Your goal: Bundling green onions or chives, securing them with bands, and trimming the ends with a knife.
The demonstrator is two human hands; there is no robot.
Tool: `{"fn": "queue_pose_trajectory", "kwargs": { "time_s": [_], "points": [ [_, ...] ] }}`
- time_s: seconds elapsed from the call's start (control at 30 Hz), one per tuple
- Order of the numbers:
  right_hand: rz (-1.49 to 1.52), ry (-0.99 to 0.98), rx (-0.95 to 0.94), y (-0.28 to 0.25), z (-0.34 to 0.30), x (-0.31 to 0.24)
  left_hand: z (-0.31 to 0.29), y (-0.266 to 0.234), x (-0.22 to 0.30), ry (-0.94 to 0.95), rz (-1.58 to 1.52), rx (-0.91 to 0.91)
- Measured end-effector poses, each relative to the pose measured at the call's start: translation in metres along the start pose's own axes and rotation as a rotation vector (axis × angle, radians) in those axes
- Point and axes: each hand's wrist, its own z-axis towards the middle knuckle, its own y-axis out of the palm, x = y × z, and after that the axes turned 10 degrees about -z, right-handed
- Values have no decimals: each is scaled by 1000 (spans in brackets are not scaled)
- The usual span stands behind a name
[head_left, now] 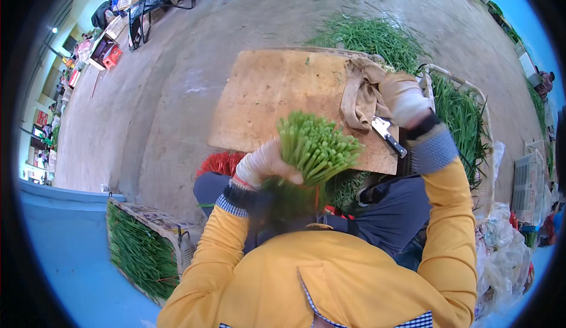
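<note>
My left hand (265, 163), in a pale glove, is wrapped around a thick bunch of green stalks (318, 148) in front of my chest. Their cut ends point up and away from me, and a red tie (316, 197) shows lower on the bunch. My right hand (404, 98), also gloved, is over the board's right side, beside a crumpled brown cloth (361, 95). Motion blurs its fingers, so whether they grip the cloth is unclear. A knife (389, 135) with a black handle lies just below that hand. Beneath is a wooden board (277, 86).
Loose green leaves (371, 39) are heaped beyond the board. A crate of greens (457, 116) stands at the right, another crate (141, 248) at the lower left. Red ties (219, 163) lie by my left knee. Plastic bags (504, 257) are piled at lower right.
</note>
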Motion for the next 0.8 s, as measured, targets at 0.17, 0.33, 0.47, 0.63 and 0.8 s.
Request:
{"fn": "queue_pose_trajectory", "kwargs": {
  "time_s": [0.17,0.33,0.47,0.63,0.8],
  "points": [
    [916,-545,66,-41,11,-55,-6,-1,2,-9,-19,59],
    [131,-7,-31,14,-15,14,3,9,3,137,-23,49],
    [684,-17,432,17,-5,-11,-5,-2,9,-67,-184,157],
    [-315,110,-62,5,-9,2,5,6,3,92,-228,142],
    [1059,-588,88,-64,-8,-51,-7,-18,1,15,-148,118]
  ]
}}
